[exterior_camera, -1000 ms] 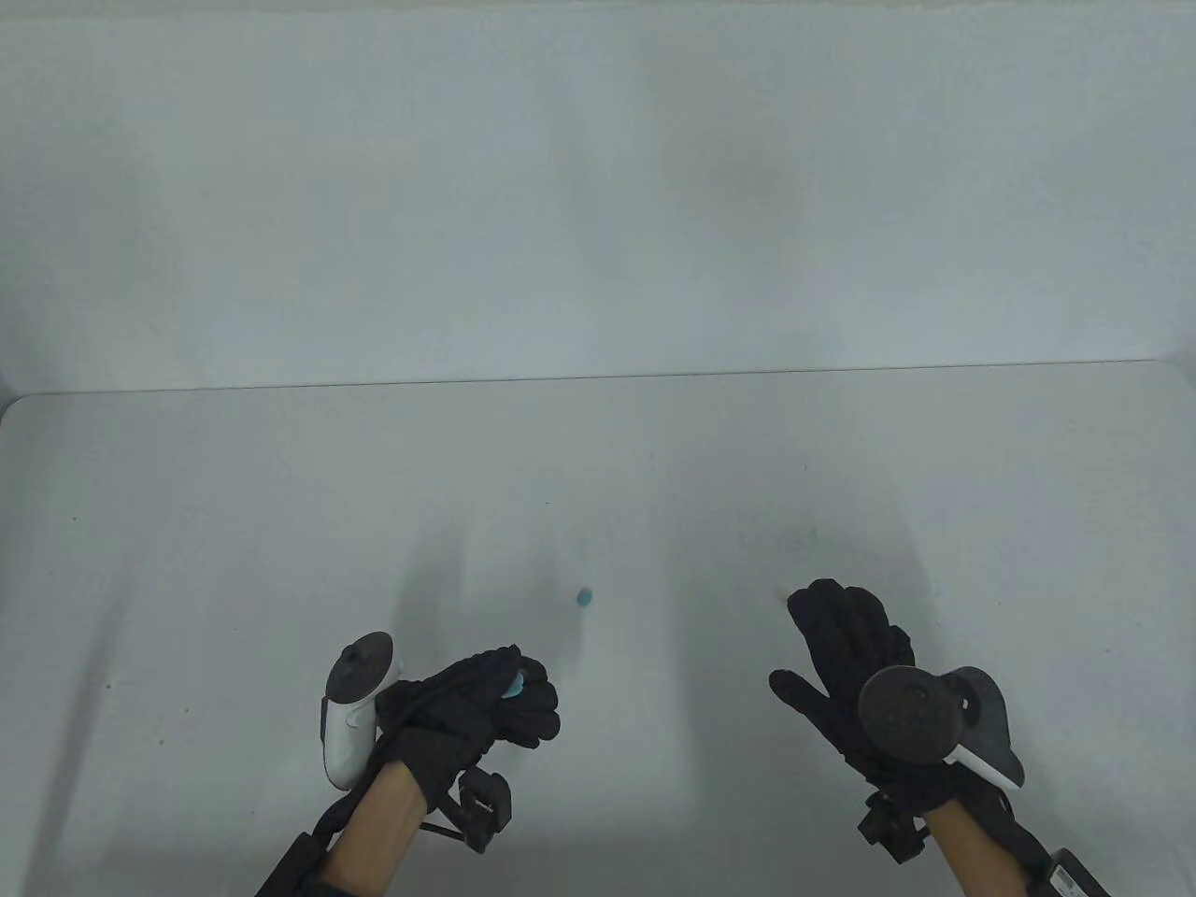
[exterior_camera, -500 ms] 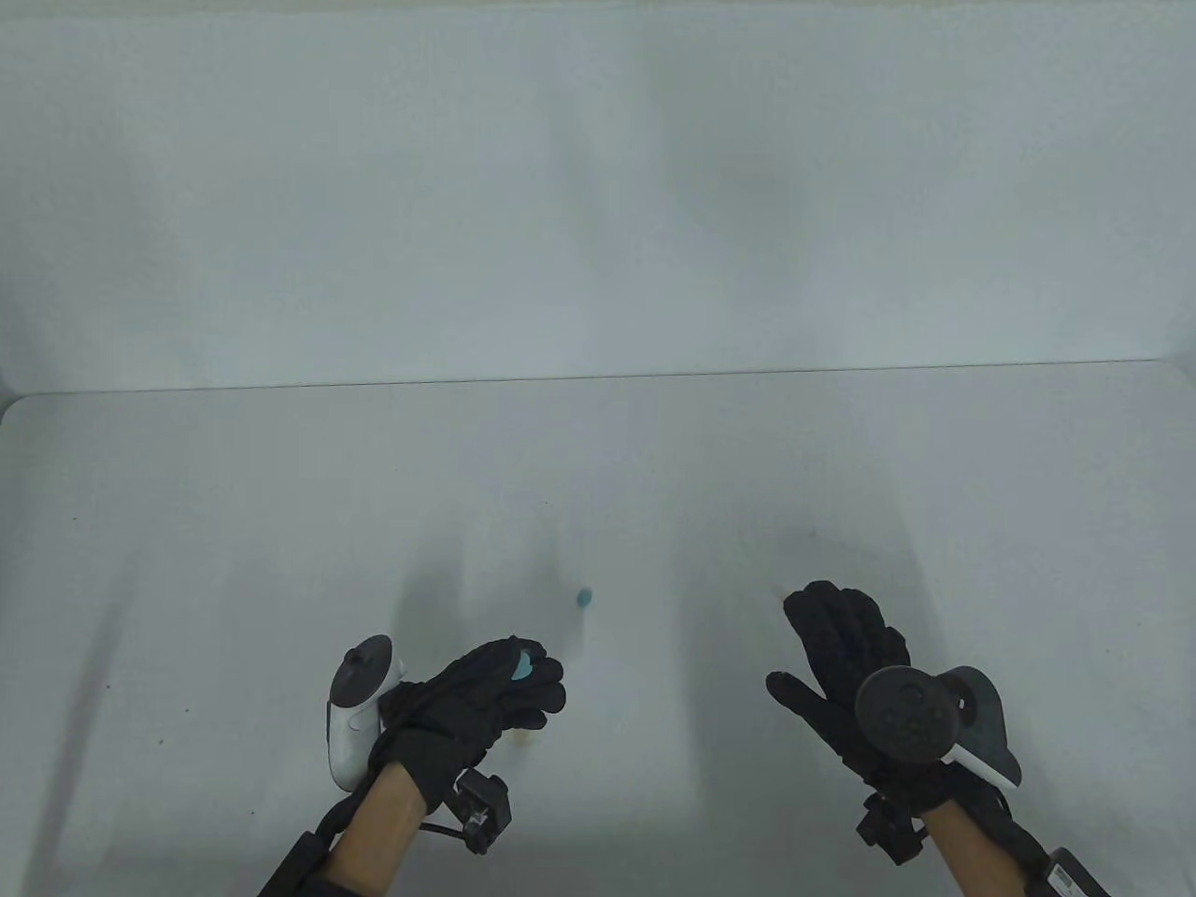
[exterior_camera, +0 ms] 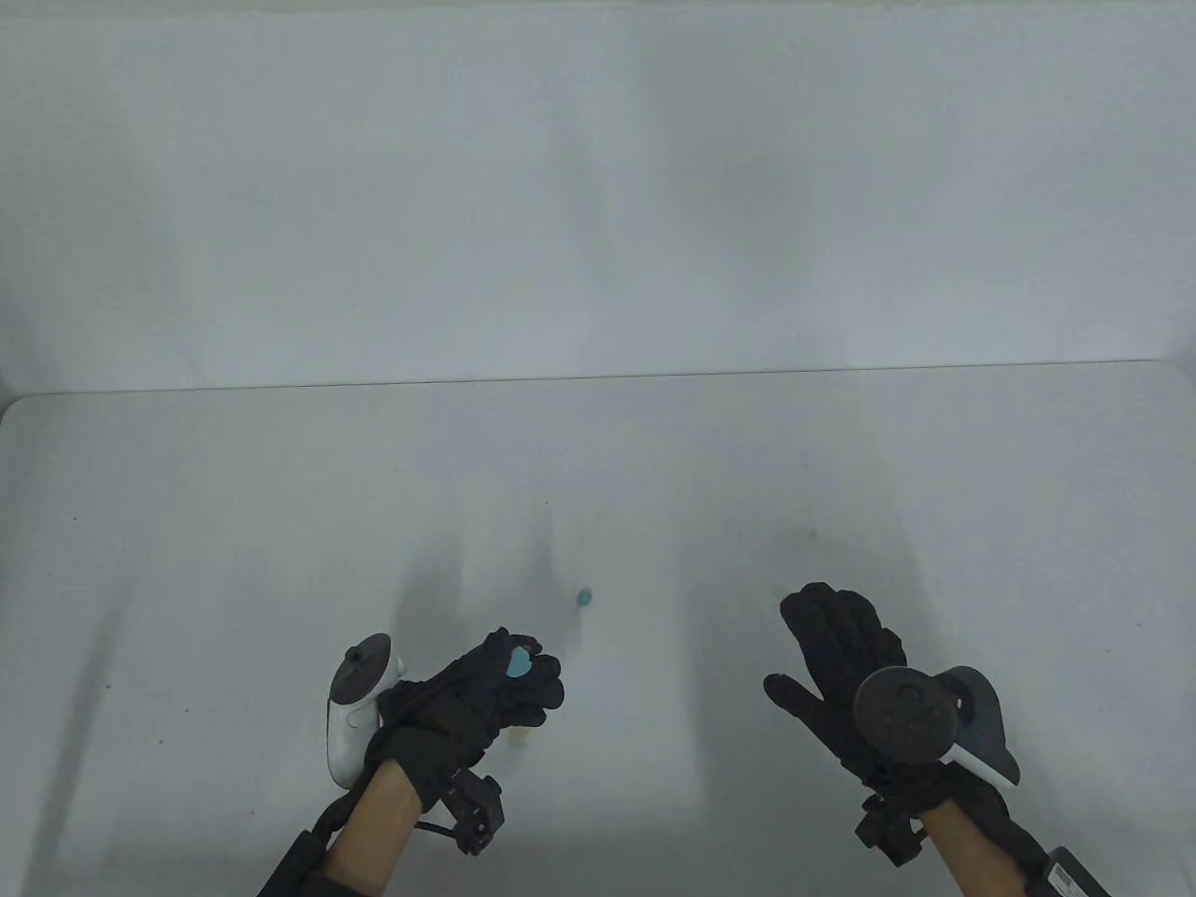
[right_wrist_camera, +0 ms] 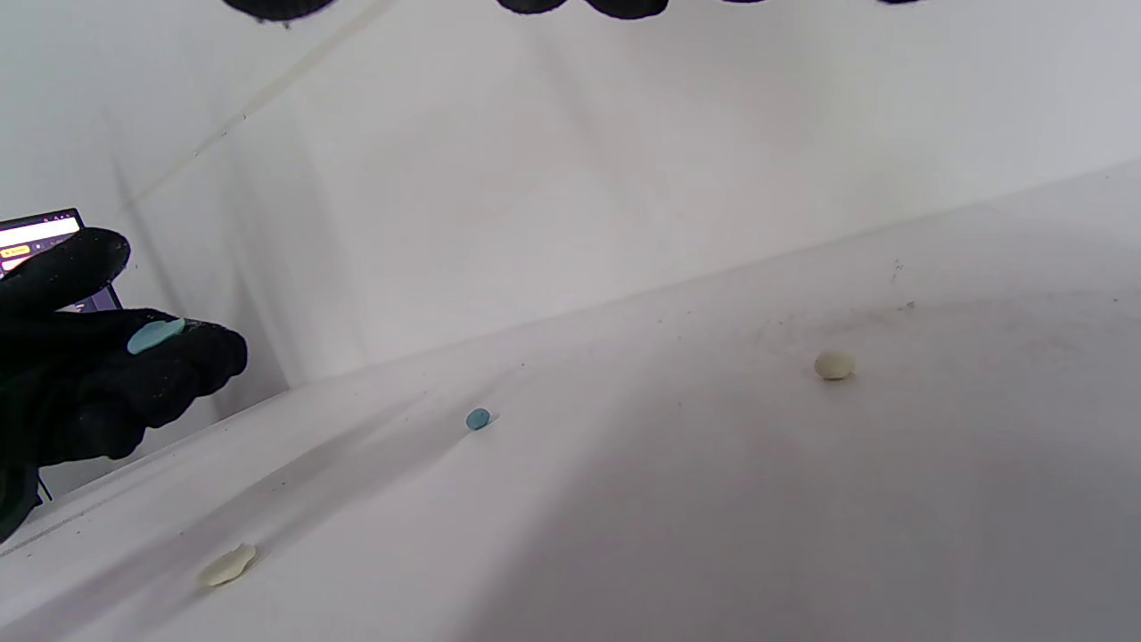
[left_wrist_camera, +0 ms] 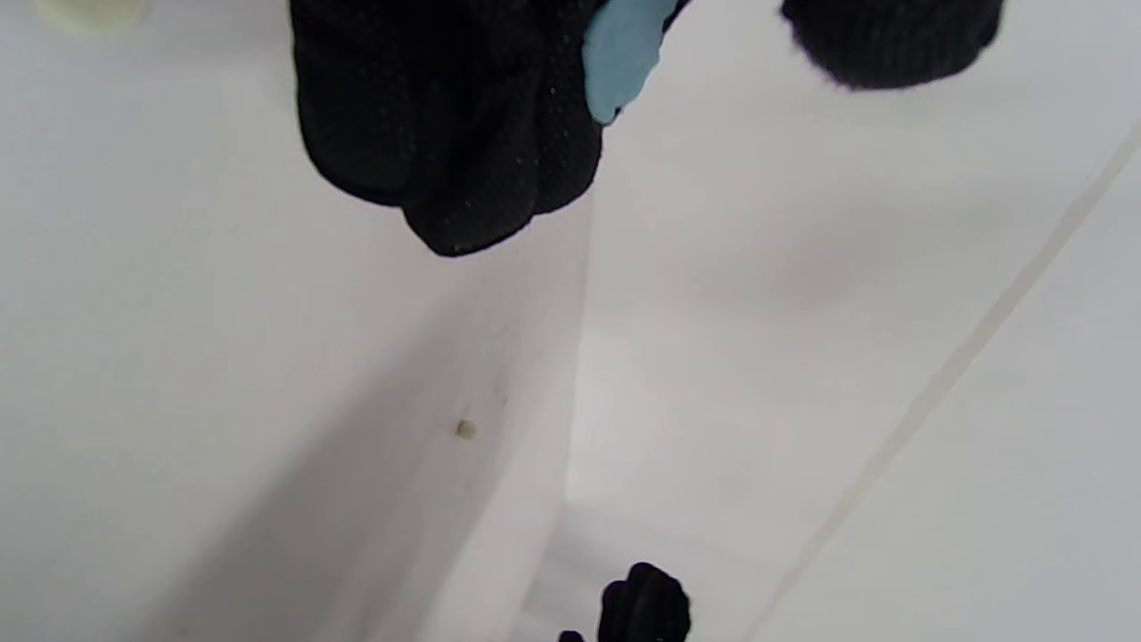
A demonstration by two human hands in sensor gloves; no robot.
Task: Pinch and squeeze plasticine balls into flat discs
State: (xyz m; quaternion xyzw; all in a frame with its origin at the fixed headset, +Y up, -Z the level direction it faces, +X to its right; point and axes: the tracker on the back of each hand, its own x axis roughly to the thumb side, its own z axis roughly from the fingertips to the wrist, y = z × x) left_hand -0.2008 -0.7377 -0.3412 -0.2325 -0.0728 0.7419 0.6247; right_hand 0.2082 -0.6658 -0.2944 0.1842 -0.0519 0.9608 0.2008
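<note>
My left hand (exterior_camera: 519, 668) holds a flattened blue plasticine disc (exterior_camera: 517, 663) just above the table. The disc lies on the curled fingers (left_wrist_camera: 463, 134), and the thumb (right_wrist_camera: 71, 259) stands a little above it. The disc also shows in the left wrist view (left_wrist_camera: 621, 53) and the right wrist view (right_wrist_camera: 156, 335). A small blue ball (exterior_camera: 584, 597) lies on the table just beyond the left hand, also in the right wrist view (right_wrist_camera: 479, 418). My right hand (exterior_camera: 822, 645) is open and empty, fingers spread, at the right.
A cream ball (right_wrist_camera: 834, 365) lies on the table near my right hand and shows small in the left wrist view (left_wrist_camera: 465, 430). A flattened cream piece (right_wrist_camera: 228, 565) lies below my left hand. A white wall (exterior_camera: 598, 187) closes the table's far edge. A lit screen (right_wrist_camera: 36, 236) stands behind my left hand.
My left hand has moved slightly forward and its thumb has lifted, so more of the blue disc shows. My right hand has barely moved.
</note>
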